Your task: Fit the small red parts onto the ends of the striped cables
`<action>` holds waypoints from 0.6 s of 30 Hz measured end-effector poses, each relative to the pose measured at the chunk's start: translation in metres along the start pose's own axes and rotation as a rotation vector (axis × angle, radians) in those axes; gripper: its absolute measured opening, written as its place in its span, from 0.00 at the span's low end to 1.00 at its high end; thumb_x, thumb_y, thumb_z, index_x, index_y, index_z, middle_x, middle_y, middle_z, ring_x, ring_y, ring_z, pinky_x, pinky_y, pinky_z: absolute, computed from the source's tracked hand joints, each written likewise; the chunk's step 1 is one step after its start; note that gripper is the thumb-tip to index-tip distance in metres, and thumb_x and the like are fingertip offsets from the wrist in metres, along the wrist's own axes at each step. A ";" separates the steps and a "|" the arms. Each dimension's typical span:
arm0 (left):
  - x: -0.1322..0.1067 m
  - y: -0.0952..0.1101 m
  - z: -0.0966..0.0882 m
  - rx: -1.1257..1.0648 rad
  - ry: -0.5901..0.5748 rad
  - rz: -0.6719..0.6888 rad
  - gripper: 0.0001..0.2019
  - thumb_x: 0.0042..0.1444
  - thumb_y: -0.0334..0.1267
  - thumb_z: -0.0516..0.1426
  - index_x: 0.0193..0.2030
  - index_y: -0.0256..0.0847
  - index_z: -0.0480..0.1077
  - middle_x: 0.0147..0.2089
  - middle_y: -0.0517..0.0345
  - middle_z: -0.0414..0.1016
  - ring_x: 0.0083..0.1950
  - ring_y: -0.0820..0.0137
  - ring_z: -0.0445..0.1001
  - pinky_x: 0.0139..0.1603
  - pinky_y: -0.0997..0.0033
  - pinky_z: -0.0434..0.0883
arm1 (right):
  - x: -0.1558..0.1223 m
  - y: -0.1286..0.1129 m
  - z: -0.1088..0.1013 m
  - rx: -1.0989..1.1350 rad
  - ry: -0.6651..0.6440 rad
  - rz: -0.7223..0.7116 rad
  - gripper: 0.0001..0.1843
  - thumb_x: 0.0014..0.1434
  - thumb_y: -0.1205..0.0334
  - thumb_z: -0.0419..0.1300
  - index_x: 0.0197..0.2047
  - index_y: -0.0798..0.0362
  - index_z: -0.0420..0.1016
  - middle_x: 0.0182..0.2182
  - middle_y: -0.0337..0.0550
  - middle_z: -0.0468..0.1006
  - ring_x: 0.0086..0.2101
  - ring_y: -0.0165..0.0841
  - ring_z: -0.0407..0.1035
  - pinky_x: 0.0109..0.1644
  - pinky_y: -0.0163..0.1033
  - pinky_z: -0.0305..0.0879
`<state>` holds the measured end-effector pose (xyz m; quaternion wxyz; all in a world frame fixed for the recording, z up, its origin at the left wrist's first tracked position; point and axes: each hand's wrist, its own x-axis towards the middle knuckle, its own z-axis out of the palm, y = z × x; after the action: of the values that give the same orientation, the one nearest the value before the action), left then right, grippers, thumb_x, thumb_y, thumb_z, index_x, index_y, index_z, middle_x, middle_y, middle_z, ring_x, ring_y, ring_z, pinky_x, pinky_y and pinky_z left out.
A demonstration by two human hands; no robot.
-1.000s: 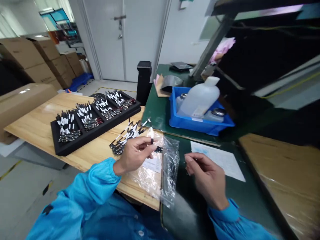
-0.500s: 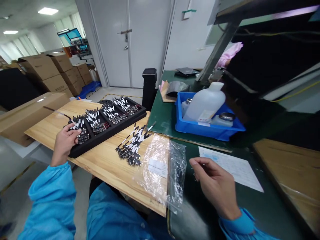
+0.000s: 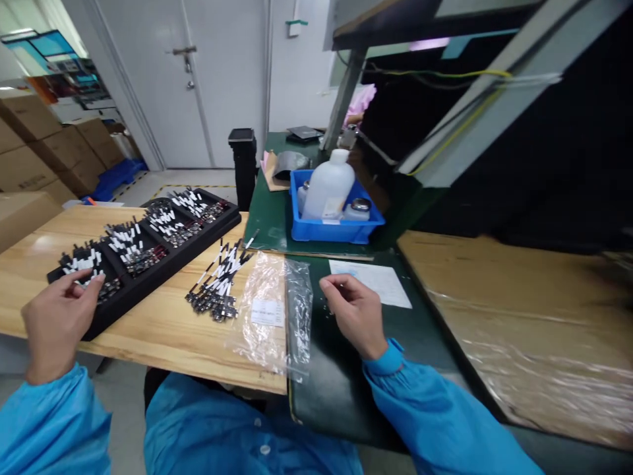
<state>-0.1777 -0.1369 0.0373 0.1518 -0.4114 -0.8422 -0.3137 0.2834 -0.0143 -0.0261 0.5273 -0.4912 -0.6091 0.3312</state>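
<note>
My left hand (image 3: 59, 323) rests at the near left end of a black compartment tray (image 3: 168, 274), its fingers over a bunch of thin wires with white sleeves and dark connectors (image 3: 84, 264). Similar bunches fill the other compartments. A loose pile of the same wires (image 3: 217, 287) lies on the wooden table (image 3: 148, 349) beside the tray. My right hand (image 3: 353, 313) hangs over a green mat (image 3: 336, 376), thumb and forefinger pinched together. Whether they hold something small is hidden. Nearest to it are a sheet of paper (image 3: 370, 282) and a clear plastic bag with a white label (image 3: 264, 330).
A blue crate (image 3: 321, 227) holds a white plastic bottle (image 3: 329, 188) and smaller bottles on the far green bench. Cardboard boxes (image 3: 30, 142) stand at left. A plastic-wrapped wooden board (image 3: 524, 330) lies at right, beneath a dark overhead structure.
My left hand has moved left from above the bag to the tray, and the wire it pinched is no longer visible in it. The view has swung right, shifting the scene left.
</note>
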 end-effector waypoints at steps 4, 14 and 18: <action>-0.012 0.041 0.012 -0.151 -0.281 0.253 0.21 0.57 0.54 0.58 0.48 0.42 0.80 0.42 0.57 0.81 0.38 0.66 0.76 0.41 0.71 0.71 | 0.002 0.000 -0.001 0.045 0.066 0.012 0.13 0.59 0.53 0.64 0.33 0.54 0.76 0.21 0.36 0.71 0.21 0.27 0.63 0.25 0.34 0.60; -0.024 0.074 0.068 -0.012 -0.830 0.557 0.20 0.59 0.48 0.52 0.46 0.41 0.81 0.47 0.45 0.81 0.47 0.54 0.78 0.49 0.63 0.69 | 0.010 -0.002 -0.015 0.106 0.200 0.063 0.14 0.56 0.51 0.65 0.33 0.55 0.74 0.19 0.34 0.70 0.19 0.26 0.61 0.24 0.33 0.58; -0.028 0.067 0.077 0.063 -0.790 0.457 0.20 0.53 0.55 0.58 0.37 0.41 0.81 0.41 0.43 0.82 0.42 0.51 0.78 0.41 0.62 0.68 | 0.016 0.003 -0.023 0.069 0.174 0.070 0.14 0.58 0.52 0.63 0.34 0.55 0.75 0.22 0.36 0.72 0.22 0.27 0.64 0.26 0.33 0.61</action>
<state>-0.1078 -0.0723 -0.0081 -0.1031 -0.6699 -0.7324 -0.0654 0.3072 -0.0009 -0.0185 0.5828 -0.5207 -0.5316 0.3263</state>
